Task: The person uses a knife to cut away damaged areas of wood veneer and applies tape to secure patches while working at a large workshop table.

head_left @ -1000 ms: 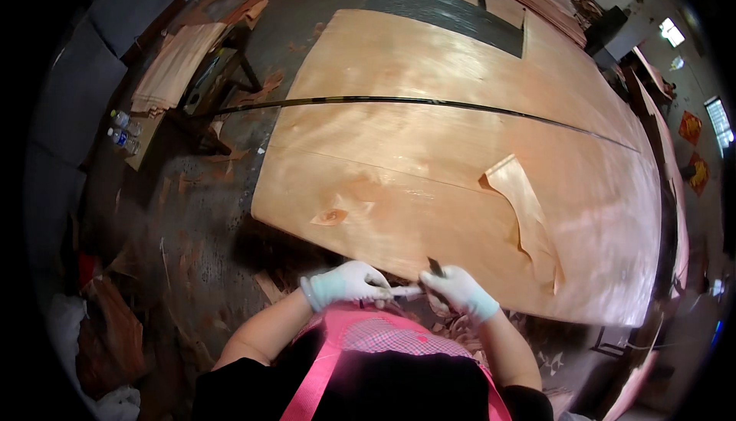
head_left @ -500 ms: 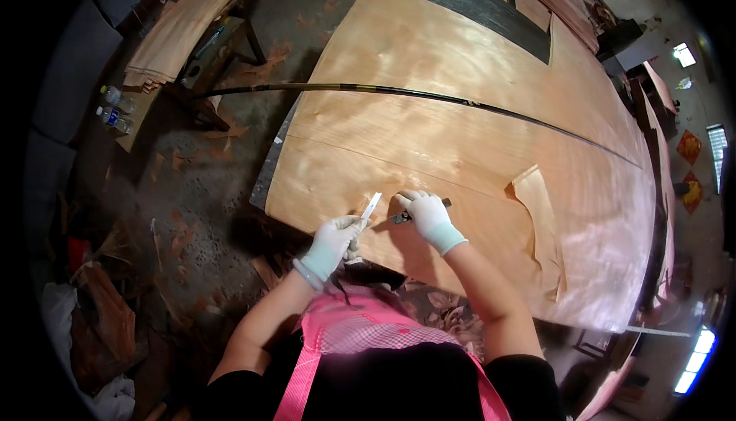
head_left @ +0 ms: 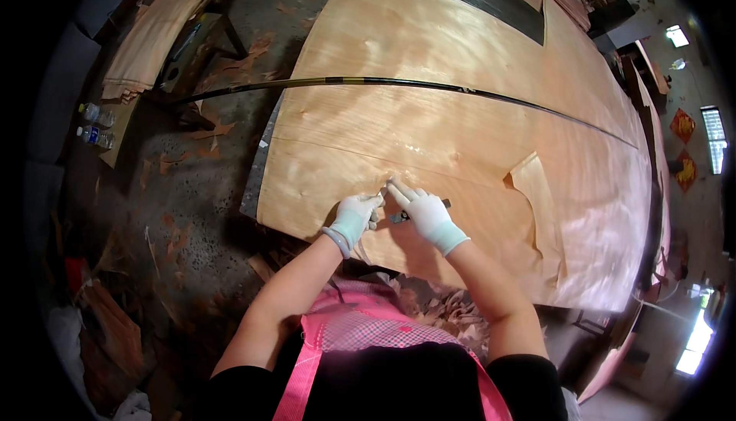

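While left hand [head_left: 358,216] flanks right hand [head_left: 422,212], sheet [head_left: 475,149] spreads ahead; edge [head_left: 414,272] close.

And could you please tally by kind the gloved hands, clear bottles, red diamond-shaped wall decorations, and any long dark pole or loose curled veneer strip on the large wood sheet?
Gloved hands: 2
Clear bottles: 2
Red wall decorations: 2
Long dark pole: 1
Loose veneer strip: 1
Total: 8
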`<state>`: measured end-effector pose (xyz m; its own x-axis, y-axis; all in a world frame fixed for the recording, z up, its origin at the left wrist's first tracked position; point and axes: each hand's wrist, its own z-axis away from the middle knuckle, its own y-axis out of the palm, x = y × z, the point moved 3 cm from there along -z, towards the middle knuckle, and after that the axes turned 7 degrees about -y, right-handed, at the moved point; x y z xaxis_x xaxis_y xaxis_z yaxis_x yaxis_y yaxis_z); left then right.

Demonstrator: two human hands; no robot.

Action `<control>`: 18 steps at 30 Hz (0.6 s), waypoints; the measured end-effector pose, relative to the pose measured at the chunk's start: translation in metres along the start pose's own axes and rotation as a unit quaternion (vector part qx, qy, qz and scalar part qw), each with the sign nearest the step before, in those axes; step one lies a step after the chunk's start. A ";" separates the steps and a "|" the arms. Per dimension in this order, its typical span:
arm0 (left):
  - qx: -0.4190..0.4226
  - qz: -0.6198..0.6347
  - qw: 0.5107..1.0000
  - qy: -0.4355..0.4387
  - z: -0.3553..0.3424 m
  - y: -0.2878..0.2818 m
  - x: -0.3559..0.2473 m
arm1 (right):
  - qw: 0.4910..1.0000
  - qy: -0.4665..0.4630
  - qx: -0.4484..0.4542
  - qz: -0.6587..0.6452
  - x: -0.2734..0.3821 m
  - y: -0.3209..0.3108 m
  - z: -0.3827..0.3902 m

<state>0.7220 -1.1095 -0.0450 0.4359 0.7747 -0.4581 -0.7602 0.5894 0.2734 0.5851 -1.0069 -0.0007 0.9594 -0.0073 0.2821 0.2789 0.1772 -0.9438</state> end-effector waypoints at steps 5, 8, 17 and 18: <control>-0.011 -0.015 1.000 -0.025 0.005 -0.014 0.012 | 0.992 -0.019 0.042 0.116 0.000 0.009 -0.010; -0.026 -0.009 0.999 -0.030 0.022 -0.030 0.030 | 0.986 -0.051 0.070 0.140 0.009 0.000 -0.010; -0.241 -0.509 0.807 0.178 0.044 -0.075 -0.023 | 0.985 -0.063 0.069 0.142 0.011 0.007 -0.006; -0.238 -0.511 0.806 0.179 0.046 -0.068 -0.022 | 0.989 -0.061 0.056 0.125 0.009 0.004 -0.003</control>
<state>0.7863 -1.1558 -0.0152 0.8501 -0.2264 -0.4755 -0.2273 0.6568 -0.7190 0.5951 -1.0094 -0.0027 0.9834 0.1685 0.0674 0.0204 0.2664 -0.9637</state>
